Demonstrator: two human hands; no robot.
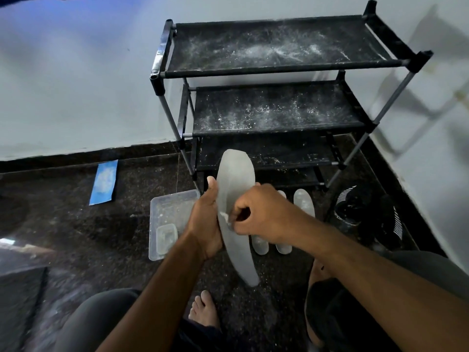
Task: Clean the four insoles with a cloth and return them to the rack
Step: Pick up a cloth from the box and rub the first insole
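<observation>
Wiping one pale grey foam insole [234, 196] in front of the dusty black fabric shoe rack [276, 105]

Left hand [206, 219] grips its edge, right hand [256, 212] pinches a small white cloth [224, 215] against it — the bent insole may slip to the floor, or pick up rack dust later.

Pale wall [76, 80], plain, with a hard slanted shadow [431, 97] at right. Dark speckled stone floor [76, 224] with matching dark skirting [88, 154]. Blue strip [104, 182] lying flat on the floor near the skirting.
</observation>
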